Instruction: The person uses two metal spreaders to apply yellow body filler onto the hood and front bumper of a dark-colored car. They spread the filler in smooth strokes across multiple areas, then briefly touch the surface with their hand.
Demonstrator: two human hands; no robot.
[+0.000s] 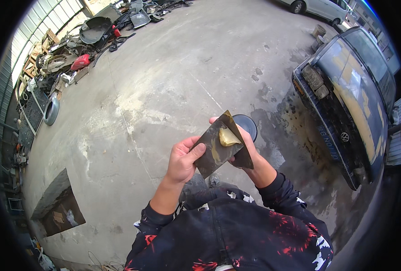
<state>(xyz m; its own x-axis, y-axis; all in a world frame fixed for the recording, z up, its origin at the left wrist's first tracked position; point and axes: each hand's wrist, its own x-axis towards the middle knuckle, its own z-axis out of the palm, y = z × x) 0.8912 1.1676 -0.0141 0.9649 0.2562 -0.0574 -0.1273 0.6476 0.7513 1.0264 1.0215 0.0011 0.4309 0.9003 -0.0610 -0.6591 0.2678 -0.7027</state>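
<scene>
Above my lap my left hand [184, 159] pinches a dark, flat, smeared putty plate [209, 151], thumb on top. A thick lump of yellowish putty [228, 137] lies on its right part. My right hand [251, 151] grips a second dark flat piece [242, 156] that meets the plate along its right side; whether the two are separate sheets is hard to tell. Most of the right fingers are hidden behind it. Just beyond my right hand shows a dark round lid or can top [246, 126], partly covered.
At the right stands a dark car [345, 90] with tan filler patches on its body. A silver car [318, 7] is at the far right. Scrap parts [65, 58] pile along the left wall, near a tyre [51, 110]. A rectangular floor pit [58, 205] lies at lower left.
</scene>
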